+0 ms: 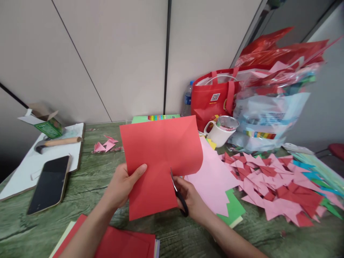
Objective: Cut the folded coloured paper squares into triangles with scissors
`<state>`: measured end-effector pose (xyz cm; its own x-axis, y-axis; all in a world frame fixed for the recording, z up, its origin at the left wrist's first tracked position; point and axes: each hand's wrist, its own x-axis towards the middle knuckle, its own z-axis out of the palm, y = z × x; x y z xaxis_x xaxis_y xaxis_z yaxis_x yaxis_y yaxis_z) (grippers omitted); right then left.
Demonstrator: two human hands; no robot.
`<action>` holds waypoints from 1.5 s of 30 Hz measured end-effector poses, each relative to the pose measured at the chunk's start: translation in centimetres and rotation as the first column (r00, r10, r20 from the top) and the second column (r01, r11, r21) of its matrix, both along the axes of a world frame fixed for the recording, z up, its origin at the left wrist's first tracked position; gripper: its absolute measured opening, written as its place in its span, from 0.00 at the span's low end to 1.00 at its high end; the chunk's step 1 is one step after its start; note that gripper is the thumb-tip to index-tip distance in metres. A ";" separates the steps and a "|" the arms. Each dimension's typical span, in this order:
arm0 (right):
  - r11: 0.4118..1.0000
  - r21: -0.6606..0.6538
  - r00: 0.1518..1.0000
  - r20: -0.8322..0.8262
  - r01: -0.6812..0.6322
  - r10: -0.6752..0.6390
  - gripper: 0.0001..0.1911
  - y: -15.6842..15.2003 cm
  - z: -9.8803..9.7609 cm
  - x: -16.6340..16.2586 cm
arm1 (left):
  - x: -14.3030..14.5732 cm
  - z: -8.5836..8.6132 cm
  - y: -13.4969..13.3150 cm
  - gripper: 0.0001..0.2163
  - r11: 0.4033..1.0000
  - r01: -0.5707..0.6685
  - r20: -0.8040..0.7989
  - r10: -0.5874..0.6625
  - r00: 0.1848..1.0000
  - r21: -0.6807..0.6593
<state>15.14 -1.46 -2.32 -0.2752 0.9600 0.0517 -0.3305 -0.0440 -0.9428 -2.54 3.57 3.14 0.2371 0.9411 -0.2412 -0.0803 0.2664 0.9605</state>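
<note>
A large sheet of red paper (156, 150) is held up above the table, cut partway in from its right side. My left hand (123, 184) is closed on its left edge, thumb on the front face. My right hand (190, 195) grips black-handled scissors (179, 195), whose blades lie at the inner end of the cut. Above the cut, the right part of the sheet curls. Behind my right hand lies pink paper (212, 175) with a zigzag edge, over green paper (233, 206). A stack of red paper (126, 243) sits below my left forearm.
Pink and red paper pieces (274, 182) are heaped at right. Behind them stand a red bag (212, 96), a white mug (219, 134), a filled plastic bag (266, 114) and a bottle (187, 98). At left are a phone (49, 184), a wooden-handled tool (63, 141) and a small box (48, 125).
</note>
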 end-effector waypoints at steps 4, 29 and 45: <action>0.999 -0.013 0.999 0.015 0.044 -0.043 0.22 0.1 0.0 0.0 | 0.2 -0.3 -0.3 0.13 0.999 0.013 -0.078 -0.010 0.997 0.033; 0.984 -0.072 0.986 0.029 0.165 -0.163 0.16 -0.1 -0.8 -0.6 | 0.4 -0.1 -0.5 0.12 0.996 0.045 -0.173 -0.030 0.984 0.081; 0.973 -0.074 0.974 0.080 0.218 -0.212 0.15 -0.2 -0.7 -0.6 | 0.7 0.1 -0.7 0.12 0.996 0.001 -0.160 0.013 0.987 0.089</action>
<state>14.52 -1.69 -2.98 -0.0624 0.9972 -0.0415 -0.2733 -0.0571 -0.9602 -1.88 2.86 3.27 0.1964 0.9617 -0.1911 0.0751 0.1796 0.9809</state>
